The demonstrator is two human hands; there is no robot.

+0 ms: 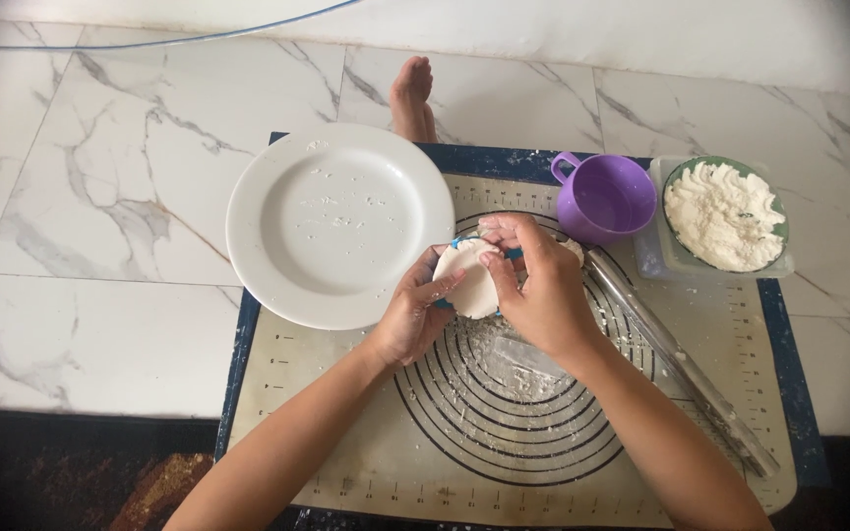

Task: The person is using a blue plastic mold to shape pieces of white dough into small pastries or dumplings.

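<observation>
My left hand (413, 317) cradles a blue mould (464, 242) lined with a white dough round (471, 280), fingers curled underneath to steady it above the baking mat (346, 433). My right hand (541, 285) pinches the dough's edge, pressing it flat; the white plate (277, 211) sits just beside.

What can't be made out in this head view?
- Blue thing under the dough round: mostly covered by dough and both hands; its kind is unclear.
- Purple cup: contents not discernible.
- Rolling pin: upper end hidden behind the right hand.
- Left hand: palm turned away.
</observation>
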